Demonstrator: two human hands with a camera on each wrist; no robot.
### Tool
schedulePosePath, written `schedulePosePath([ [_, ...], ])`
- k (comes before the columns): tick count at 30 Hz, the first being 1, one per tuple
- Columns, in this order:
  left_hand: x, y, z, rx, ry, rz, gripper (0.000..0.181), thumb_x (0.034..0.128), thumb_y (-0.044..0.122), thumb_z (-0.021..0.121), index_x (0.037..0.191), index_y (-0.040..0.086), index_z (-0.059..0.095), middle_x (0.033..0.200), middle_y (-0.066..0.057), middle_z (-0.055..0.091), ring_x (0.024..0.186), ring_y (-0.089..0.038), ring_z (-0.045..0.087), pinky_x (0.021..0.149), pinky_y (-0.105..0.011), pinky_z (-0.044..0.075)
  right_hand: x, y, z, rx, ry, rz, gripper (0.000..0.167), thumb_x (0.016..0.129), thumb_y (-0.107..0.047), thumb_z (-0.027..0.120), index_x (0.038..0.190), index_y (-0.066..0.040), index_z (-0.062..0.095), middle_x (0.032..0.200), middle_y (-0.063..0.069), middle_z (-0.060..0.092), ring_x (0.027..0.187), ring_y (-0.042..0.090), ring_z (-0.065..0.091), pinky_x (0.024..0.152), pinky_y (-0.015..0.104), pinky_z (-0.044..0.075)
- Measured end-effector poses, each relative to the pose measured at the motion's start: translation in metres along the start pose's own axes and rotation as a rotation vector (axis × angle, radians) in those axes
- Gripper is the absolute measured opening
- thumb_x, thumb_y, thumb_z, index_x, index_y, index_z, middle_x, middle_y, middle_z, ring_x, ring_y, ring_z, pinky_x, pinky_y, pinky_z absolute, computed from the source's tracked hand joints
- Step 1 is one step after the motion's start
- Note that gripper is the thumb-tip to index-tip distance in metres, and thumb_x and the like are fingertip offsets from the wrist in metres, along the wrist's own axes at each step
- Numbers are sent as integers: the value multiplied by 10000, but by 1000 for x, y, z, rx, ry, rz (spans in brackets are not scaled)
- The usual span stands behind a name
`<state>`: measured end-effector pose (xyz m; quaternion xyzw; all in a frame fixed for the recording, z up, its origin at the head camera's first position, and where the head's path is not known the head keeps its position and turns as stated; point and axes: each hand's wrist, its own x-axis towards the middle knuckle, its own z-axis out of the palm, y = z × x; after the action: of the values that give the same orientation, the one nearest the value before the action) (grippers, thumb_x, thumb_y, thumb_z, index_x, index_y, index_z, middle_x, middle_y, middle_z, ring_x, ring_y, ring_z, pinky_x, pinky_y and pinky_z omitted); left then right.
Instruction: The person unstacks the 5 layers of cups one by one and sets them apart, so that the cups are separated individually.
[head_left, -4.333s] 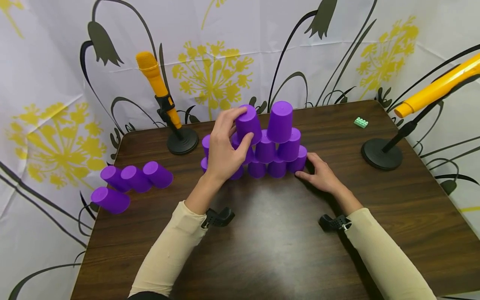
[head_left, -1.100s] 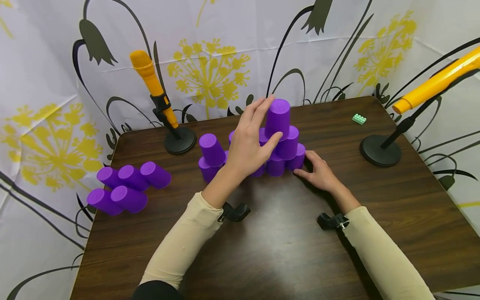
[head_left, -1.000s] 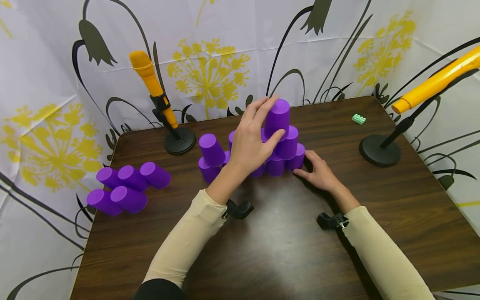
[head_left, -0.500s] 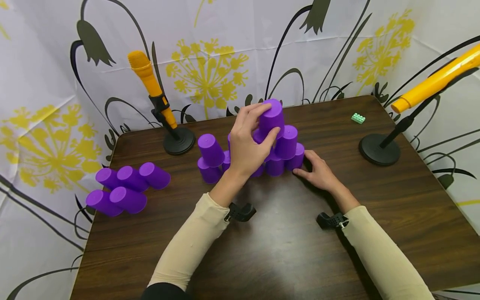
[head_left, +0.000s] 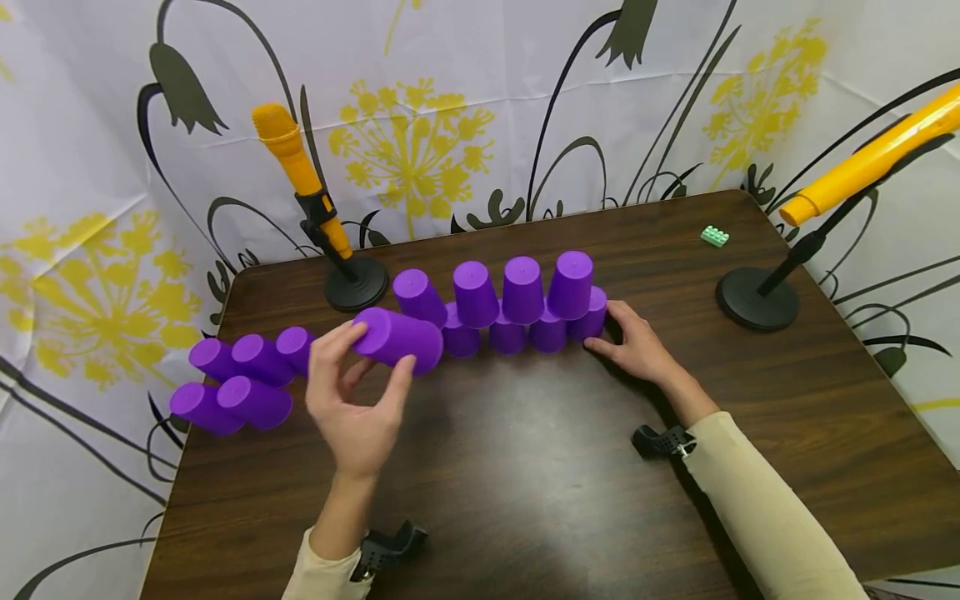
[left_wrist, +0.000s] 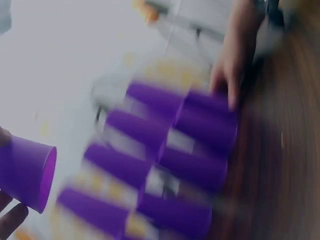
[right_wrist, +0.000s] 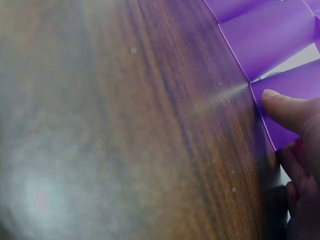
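Note:
My left hand (head_left: 352, 408) pinches a tilted purple cup (head_left: 397, 340) between thumb and fingers, in the air left of the stack in the head view. That cup (left_wrist: 22, 170) shows at the left edge of the left wrist view. Two rows of upside-down purple cups (head_left: 522, 287) stand at the table's middle, the upper row resting on the lower. The held cup covers part of the lower left end. With thumb in front and fingers round the side, my right hand (head_left: 641, 346) holds the lower row's rightmost cup (right_wrist: 290, 100). The left wrist view is blurred.
Several more purple cups (head_left: 255, 402) form a group on the table's left side. A yellow microphone (head_left: 288, 150) on a black stand is behind them. Another stand (head_left: 759, 298) with a yellow cylinder is at the right. A green toy brick (head_left: 715, 237) lies at the back right.
My left hand has taken the top cup off the stack and carried it left and down, tilting it. Earlier, another top cup left the stack and the left group gained one. My right hand stays.

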<state>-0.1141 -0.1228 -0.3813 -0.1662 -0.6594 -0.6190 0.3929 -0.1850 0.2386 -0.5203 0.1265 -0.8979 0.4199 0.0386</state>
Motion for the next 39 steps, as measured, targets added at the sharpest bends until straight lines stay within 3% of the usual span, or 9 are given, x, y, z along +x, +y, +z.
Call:
schedulePosePath([
  [4,-3,-8,-46,246,111,-49,515,645,-111,820,1131,-103,650,1082,-205,605,946,-234,586,744,-216,553,-2,1,1,-6,0,10,660,855,-188,774,1411,-8,468,1375,190,503,1312,359,435,1078,550,321],
  [8,-11,-32,-87,442,182,-96,521,645,-63,848,1138,-45,681,1068,-154,617,948,-176,588,714,-155,530,-2,2,1,-9,-5,18,673,852,-192,777,1417,-6,462,1381,187,499,1318,354,430,1084,542,318],
  [11,-16,-55,-111,576,174,-126,536,643,-4,878,1150,28,707,1074,-114,622,968,-141,580,709,-128,515,-2,1,0,-6,2,23,672,848,-184,780,1416,-12,465,1381,179,499,1319,348,429,1088,539,314],
  [14,-21,-76,-128,716,118,-141,523,669,73,887,1163,77,712,1059,-112,620,963,-148,582,721,-93,488,-1,0,0,-8,-5,25,672,853,-193,776,1419,-15,461,1382,179,498,1319,348,429,1085,544,314],
  [17,-24,-89,-138,822,63,-157,496,692,125,878,1156,80,709,1049,-148,615,930,-202,605,723,-58,449,0,-1,0,-7,-13,28,671,857,-200,772,1419,-12,459,1380,185,498,1317,352,430,1081,554,315],
  [21,-25,-98,-141,892,24,-193,476,699,154,877,1132,62,703,1052,-167,616,899,-255,641,703,-42,420,1,-2,0,-6,-10,17,667,857,-197,771,1416,-7,461,1377,188,500,1313,355,433,1076,568,309],
  [25,-25,-101,-141,962,12,-212,462,697,173,881,1112,67,708,1028,-171,640,882,-296,655,726,-264,504,2,-2,0,-8,-7,7,659,855,-188,772,1411,-6,467,1373,185,504,1309,347,438,1078,559,312],
  [29,-27,-101,-142,1001,20,-220,444,695,188,885,1096,97,718,982,-162,667,870,-340,645,732,-525,466,1,-2,0,-15,-13,20,661,858,-200,768,1415,-13,465,1376,184,501,1315,349,430,1066,601,286],
  [39,-28,-93,-142,1000,26,-207,444,708,204,883,1110,118,717,1044,-150,658,901,-322,640,730,-528,464,1,-1,0,-10,-12,20,670,859,-206,768,1421,-12,460,1382,184,499,1319,354,427,1070,592,289],
])
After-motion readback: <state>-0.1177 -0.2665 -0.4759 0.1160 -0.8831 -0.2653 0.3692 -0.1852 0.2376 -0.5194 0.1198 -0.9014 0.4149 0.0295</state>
